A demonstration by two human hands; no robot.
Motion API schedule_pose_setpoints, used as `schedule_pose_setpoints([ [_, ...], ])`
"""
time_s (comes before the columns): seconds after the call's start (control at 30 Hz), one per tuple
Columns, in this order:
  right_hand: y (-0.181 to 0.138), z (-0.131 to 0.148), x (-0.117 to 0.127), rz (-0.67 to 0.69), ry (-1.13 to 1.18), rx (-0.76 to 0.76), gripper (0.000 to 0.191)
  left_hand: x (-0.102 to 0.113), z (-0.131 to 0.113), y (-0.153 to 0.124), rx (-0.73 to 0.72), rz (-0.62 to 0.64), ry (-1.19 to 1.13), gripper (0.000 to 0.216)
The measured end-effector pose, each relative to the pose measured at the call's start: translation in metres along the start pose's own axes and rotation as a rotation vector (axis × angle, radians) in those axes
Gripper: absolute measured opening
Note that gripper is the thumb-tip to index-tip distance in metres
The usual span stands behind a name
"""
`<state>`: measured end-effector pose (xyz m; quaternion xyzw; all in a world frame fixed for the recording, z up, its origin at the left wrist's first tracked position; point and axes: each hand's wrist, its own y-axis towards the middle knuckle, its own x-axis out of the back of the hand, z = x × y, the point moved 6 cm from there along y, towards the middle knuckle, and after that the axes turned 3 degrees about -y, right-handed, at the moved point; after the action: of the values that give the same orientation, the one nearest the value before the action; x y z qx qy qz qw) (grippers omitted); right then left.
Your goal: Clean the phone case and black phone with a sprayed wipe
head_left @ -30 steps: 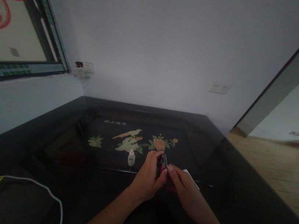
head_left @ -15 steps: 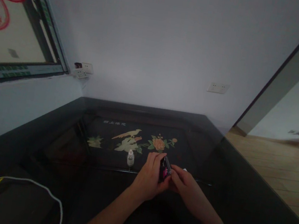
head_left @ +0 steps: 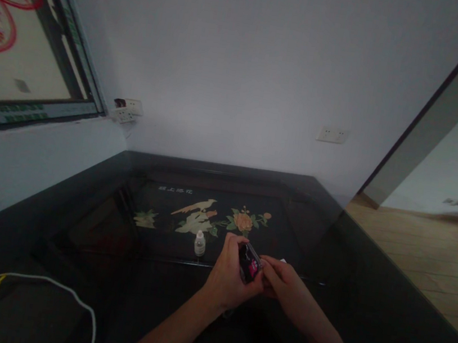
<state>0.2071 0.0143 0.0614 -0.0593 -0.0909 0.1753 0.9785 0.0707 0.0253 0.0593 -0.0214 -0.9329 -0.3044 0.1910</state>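
Over a dark glass-topped table [head_left: 350, 279], my left hand [head_left: 228, 276] wraps its fingers round a small dark object with a pink patch [head_left: 250, 262], tilted to the right. From the right, my right hand [head_left: 279, 281] meets that same small object, fingers curled and pinching its lower edge. I cannot tell what the object is in the dim light. A small clear bottle with a white cap [head_left: 200, 243] stands upright on the table just left of my left hand. A white scrap [head_left: 283, 260] peeks out behind my right hand.
A painting of a bird and flowers [head_left: 205, 216] shows under the glass. A white cable with a yellow tag [head_left: 46, 285] loops at the near left. Wall sockets [head_left: 127, 109] sit at the back left, and a second socket [head_left: 333, 134] at the back right. Wooden floor [head_left: 425, 256] opens to the right.
The small dark object has tipped from nearly upright to leaning right, showing more of its pink face. Both hands have stayed closed on it and shifted slightly nearer to me.
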Motion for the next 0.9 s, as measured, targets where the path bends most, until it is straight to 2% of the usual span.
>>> schedule_pose_setpoints([
  [0.1, -0.002, -0.003, 0.002, 0.022, 0.016, 0.006, 0.037, 0.003, -0.002, 0.002, 0.008, 0.003, 0.014, 0.057],
  [0.27, -0.004, -0.004, 0.004, 0.014, -0.044, 0.022, 0.037, 0.002, -0.005, 0.003, -0.008, 0.078, 0.053, 0.055],
  [0.43, -0.003, -0.004, 0.006, 0.003, -0.072, 0.015, 0.038, 0.003, -0.004, 0.000, -0.014, 0.030, 0.056, 0.055],
  [0.6, 0.000, -0.012, 0.008, -0.040, 0.020, -0.026, 0.036, 0.003, -0.006, 0.000, -0.027, 0.001, 0.098, 0.057],
  [0.73, 0.005, -0.020, 0.008, -0.030, 0.122, -0.056, 0.039, 0.003, -0.007, 0.002, -0.054, 0.032, 0.191, 0.061],
  [0.9, 0.014, -0.022, 0.018, -0.101, 0.069, -0.051, 0.046, 0.010, -0.008, 0.002, -0.104, 0.031, 0.209, 0.070],
])
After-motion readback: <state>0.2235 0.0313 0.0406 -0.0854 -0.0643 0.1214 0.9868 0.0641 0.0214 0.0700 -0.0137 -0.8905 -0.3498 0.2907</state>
